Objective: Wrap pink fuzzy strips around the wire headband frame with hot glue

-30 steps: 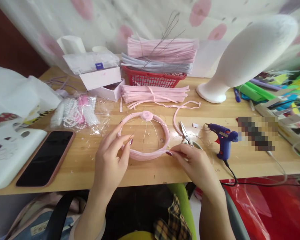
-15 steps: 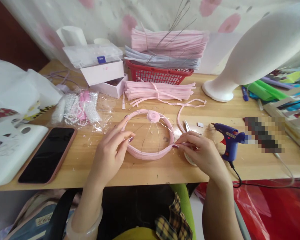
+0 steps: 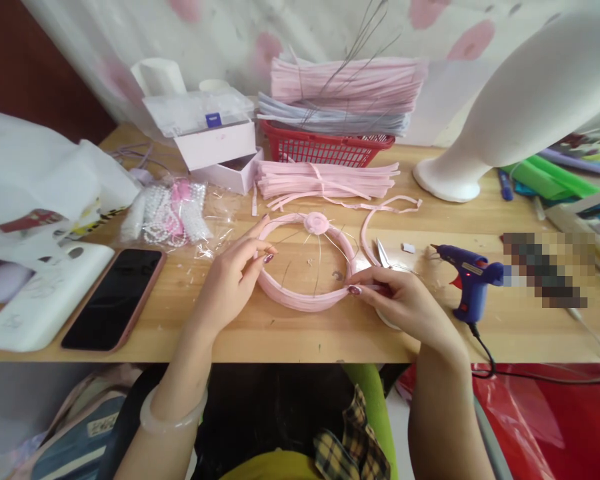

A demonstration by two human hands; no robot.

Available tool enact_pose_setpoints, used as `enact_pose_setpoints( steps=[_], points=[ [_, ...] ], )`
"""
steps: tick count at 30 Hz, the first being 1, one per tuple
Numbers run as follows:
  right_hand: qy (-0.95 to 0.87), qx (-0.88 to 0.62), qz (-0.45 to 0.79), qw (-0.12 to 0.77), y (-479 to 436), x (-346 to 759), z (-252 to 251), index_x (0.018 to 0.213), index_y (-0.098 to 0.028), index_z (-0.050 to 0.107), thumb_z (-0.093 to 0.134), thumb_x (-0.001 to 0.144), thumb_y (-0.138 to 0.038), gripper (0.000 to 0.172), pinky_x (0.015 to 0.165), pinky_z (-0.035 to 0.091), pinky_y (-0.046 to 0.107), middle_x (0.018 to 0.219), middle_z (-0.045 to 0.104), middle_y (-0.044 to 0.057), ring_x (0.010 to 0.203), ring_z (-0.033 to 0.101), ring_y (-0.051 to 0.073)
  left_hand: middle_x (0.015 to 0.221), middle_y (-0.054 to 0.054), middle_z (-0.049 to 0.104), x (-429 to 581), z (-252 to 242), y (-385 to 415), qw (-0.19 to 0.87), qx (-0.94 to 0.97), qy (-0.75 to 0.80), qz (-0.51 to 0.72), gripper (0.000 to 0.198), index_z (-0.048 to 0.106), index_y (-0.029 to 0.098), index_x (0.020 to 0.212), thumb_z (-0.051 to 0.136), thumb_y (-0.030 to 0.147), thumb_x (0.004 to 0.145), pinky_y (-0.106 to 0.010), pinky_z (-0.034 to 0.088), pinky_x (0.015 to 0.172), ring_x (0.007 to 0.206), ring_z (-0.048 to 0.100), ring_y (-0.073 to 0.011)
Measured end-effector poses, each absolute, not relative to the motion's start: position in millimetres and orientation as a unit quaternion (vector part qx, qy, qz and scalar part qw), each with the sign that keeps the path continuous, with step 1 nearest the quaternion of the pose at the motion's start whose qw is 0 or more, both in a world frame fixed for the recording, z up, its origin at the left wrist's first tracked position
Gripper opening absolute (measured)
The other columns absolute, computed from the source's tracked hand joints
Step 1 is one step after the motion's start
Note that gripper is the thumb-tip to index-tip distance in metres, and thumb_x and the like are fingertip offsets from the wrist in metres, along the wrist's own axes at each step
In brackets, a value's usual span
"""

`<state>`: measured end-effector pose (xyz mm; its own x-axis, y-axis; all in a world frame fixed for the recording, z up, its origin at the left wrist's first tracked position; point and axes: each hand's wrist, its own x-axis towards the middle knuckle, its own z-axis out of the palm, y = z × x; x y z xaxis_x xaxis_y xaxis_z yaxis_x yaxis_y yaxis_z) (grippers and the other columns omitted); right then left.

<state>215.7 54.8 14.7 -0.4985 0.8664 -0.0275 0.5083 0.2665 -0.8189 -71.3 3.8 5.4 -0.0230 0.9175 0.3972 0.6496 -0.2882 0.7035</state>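
A ring wrapped in pink fuzzy strip (image 3: 305,301) rests on the table before me, a coiled pink rosette (image 3: 317,223) on its far side and thin wires across its opening. My left hand (image 3: 233,273) grips the ring's left side between thumb and fingers. At the right edge my right hand (image 3: 403,293) is closed, thumb and forefinger pinching the pink strip against the ring. A loose length of pink strip (image 3: 365,230) curves up behind that hand. Scissors (image 3: 382,253) lie partly hidden under the right hand, blades pointing away.
A blue glue gun (image 3: 467,277) with a lit red light lies at right. Behind are a tied bundle of pink strips (image 3: 325,180), a red basket (image 3: 320,148) and a white foot-shaped form (image 3: 450,177). Bagged beads (image 3: 175,210) and a phone (image 3: 115,300) are left.
The whole view has shifted a little, so things sit slightly farther right. Both hands keep their hold on the ring, with only slight finger movement.
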Motion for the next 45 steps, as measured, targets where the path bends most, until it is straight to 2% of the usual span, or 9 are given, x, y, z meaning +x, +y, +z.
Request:
enact_pose_setpoints(
  steps=[4, 7, 10, 14, 18, 29, 36, 41, 45],
  points=[
    [-0.759, -0.465, 0.398, 0.223, 53, 216, 11, 0.093, -0.022, 0.077, 0.067, 0.090, -0.044, 0.024, 0.055, 0.043, 0.027, 0.077, 0.072, 0.003, 0.064, 0.061, 0.016, 0.144, -0.011, 0.065, -71, 5, 5, 0.129, 0.682, 0.578, 0.429, 0.017, 0.066, 0.023, 0.102, 0.056, 0.011, 0.094, -0.047, 0.050, 0.106, 0.111, 0.072, -0.0238],
    [-0.758, -0.464, 0.402, 0.217, 54, 215, 9, 0.091, -0.021, 0.077, 0.068, 0.089, -0.043, 0.024, 0.050, 0.038, 0.026, 0.071, 0.069, 0.001, 0.058, 0.057, 0.014, 0.129, -0.010, 0.071, -70, 6, -5, 0.028, 0.676, 0.581, 0.452, 0.019, 0.067, 0.023, 0.107, 0.061, 0.011, 0.093, -0.049, 0.048, 0.107, 0.121, 0.066, -0.0257],
    [-0.761, -0.456, 0.407, 0.218, 58, 215, 7, 0.090, -0.021, 0.077, 0.068, 0.089, -0.045, 0.026, 0.048, 0.033, 0.025, 0.064, 0.063, 0.000, 0.054, 0.051, 0.013, 0.102, -0.007, 0.071, -67, 4, -26, -0.082, 0.676, 0.573, 0.456, 0.016, 0.071, 0.022, 0.102, 0.062, 0.012, 0.094, -0.043, 0.054, 0.093, 0.102, 0.068, -0.0233],
    [-0.764, -0.446, 0.410, 0.220, 62, 215, 5, 0.089, -0.019, 0.076, 0.069, 0.086, -0.052, 0.033, 0.050, 0.031, 0.025, 0.061, 0.059, -0.001, 0.054, 0.047, 0.012, 0.084, -0.003, 0.064, -60, -10, -47, -0.054, 0.710, 0.582, 0.393, 0.029, 0.071, 0.023, 0.119, 0.058, 0.012, 0.095, -0.036, 0.054, 0.076, 0.080, 0.062, -0.0202],
    [-0.767, -0.447, 0.407, 0.216, 62, 216, 4, 0.090, -0.019, 0.075, 0.068, 0.086, -0.055, 0.037, 0.051, 0.030, 0.026, 0.060, 0.056, -0.003, 0.054, 0.044, 0.012, 0.079, -0.002, 0.063, -56, -23, -49, -0.030, 0.714, 0.590, 0.375, 0.037, 0.069, 0.023, 0.126, 0.054, 0.010, 0.095, -0.036, 0.053, 0.075, 0.078, 0.061, -0.0207],
    [-0.784, -0.435, 0.389, 0.215, 62, 216, 3, 0.090, -0.021, 0.075, 0.065, 0.089, -0.051, 0.032, 0.053, 0.033, 0.027, 0.058, 0.054, -0.003, 0.054, 0.046, 0.013, 0.082, -0.003, 0.072, -60, -22, -46, 0.022, 0.694, 0.598, 0.401, 0.031, 0.070, 0.020, 0.123, 0.056, 0.013, 0.097, -0.031, 0.058, 0.072, 0.077, 0.069, -0.0180],
    [-0.789, -0.428, 0.379, 0.225, 63, 216, 2, 0.088, -0.021, 0.075, 0.066, 0.089, -0.047, 0.027, 0.057, 0.040, 0.027, 0.064, 0.062, -0.002, 0.058, 0.053, 0.014, 0.096, -0.008, 0.082, -61, -24, -41, 0.016, 0.692, 0.599, 0.403, 0.021, 0.075, 0.021, 0.108, 0.057, 0.017, 0.098, -0.037, 0.061, 0.077, 0.086, 0.077, -0.0233],
    [-0.786, -0.429, 0.382, 0.229, 62, 214, 3, 0.088, -0.021, 0.076, 0.065, 0.088, -0.042, 0.023, 0.060, 0.041, 0.028, 0.075, 0.069, 0.000, 0.062, 0.056, 0.015, 0.101, -0.010, 0.083, -60, -26, -43, 0.010, 0.696, 0.595, 0.401, 0.026, 0.075, 0.020, 0.116, 0.057, 0.017, 0.098, -0.035, 0.062, 0.075, 0.084, 0.078, -0.0232],
    [-0.783, -0.428, 0.389, 0.227, 60, 214, 5, 0.091, -0.021, 0.076, 0.065, 0.088, -0.040, 0.022, 0.056, 0.037, 0.027, 0.067, 0.063, -0.002, 0.057, 0.051, 0.013, 0.095, -0.008, 0.083, -56, -26, -45, 0.005, 0.706, 0.590, 0.392, 0.031, 0.074, 0.021, 0.120, 0.054, 0.014, 0.097, -0.031, 0.060, 0.070, 0.077, 0.077, -0.0206]
  ],
)
